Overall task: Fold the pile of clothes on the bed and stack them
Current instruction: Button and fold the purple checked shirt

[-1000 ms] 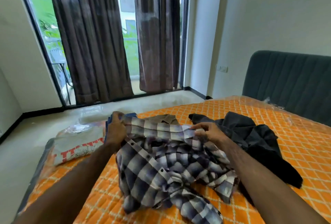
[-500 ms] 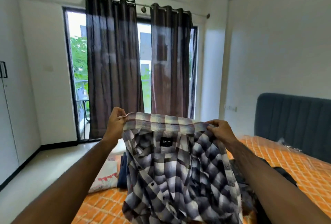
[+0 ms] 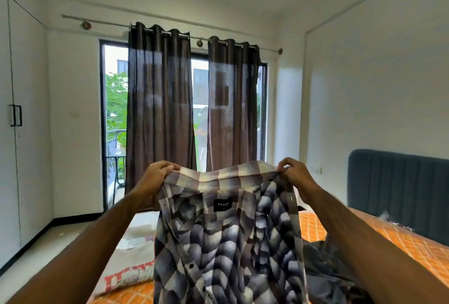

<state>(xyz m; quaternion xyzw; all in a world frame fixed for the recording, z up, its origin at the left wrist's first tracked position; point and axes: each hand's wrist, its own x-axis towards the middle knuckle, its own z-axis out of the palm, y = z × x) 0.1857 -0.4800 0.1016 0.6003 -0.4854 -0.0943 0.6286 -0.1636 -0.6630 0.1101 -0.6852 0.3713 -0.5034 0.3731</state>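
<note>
Left hand: the left hand (image 3: 155, 177) is up at chest height, fingers curled over and gripping the left end of the shirt's collar.
Right hand: the right hand (image 3: 295, 176) mirrors it, fingertips pinching the right end of the collar, thumb tucked behind the cloth.
Shirt: the plaid shirt (image 3: 226, 243), checked in grey, black and cream, hangs full length between the two hands, inside facing the camera, a black neck label just under the collar, a button placket running down its left side, its lower part going out of the bottom of the view.
Bed: the orange quilted bed (image 3: 401, 243) lies below and to the right; whether the shirt's hem touches it cannot be told.
Dark clothes: a crumpled dark garment (image 3: 325, 277) sits on the bed just right of the hanging shirt, under the right forearm.
Folded item: a pale piece with red lettering (image 3: 131, 272) lies at the bed's left edge, partly behind the shirt.
Headboard: a dark padded headboard (image 3: 398, 194) stands at the bed's far right end.
Beyond: brown curtains (image 3: 160, 99) hang over a glass door straight ahead.
</note>
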